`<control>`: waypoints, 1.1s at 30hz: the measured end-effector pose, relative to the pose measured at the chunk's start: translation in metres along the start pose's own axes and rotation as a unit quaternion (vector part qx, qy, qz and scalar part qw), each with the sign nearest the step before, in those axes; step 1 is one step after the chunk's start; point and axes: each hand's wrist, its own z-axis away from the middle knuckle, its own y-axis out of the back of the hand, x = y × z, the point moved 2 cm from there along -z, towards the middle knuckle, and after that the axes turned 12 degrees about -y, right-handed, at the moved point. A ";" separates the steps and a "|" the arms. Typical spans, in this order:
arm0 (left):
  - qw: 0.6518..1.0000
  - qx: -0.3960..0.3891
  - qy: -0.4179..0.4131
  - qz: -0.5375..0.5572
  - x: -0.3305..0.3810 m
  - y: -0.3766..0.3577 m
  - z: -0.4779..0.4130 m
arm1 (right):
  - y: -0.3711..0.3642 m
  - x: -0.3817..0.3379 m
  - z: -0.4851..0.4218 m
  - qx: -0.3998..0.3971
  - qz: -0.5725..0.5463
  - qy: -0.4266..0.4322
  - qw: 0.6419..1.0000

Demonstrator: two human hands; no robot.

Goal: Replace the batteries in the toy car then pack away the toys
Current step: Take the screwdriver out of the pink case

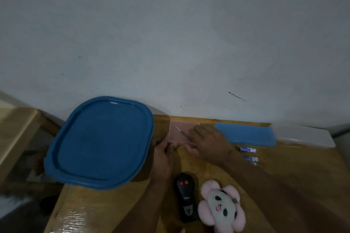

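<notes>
Nearest on the table (98,212) lie a plush panda flower (221,207) and a black remote control (186,196). Further, the left hand (161,157) grips the pink box (179,132) edge, the right hand (208,142) pinches a thin tool (182,132). Two batteries (249,154) lie right; the blue lid (102,142) left. No toy car shows.

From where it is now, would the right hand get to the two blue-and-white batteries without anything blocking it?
Probably yes. The right hand rests at the pink shallow tray, and the two blue-and-white batteries lie just beside its wrist on bare wooden table, nothing between.
</notes>
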 end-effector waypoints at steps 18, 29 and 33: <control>0.999 -0.004 -0.009 -0.034 -0.005 -0.002 0.000 | -0.003 -0.009 -0.001 0.105 0.216 0.161 0.957; 1.000 -0.013 0.021 -0.004 -0.006 0.000 -0.001 | 0.008 -0.018 -0.008 0.039 0.249 0.160 0.954; 0.999 -0.029 0.022 0.019 -0.003 0.001 -0.001 | 0.009 -0.011 -0.010 0.047 0.192 0.134 0.971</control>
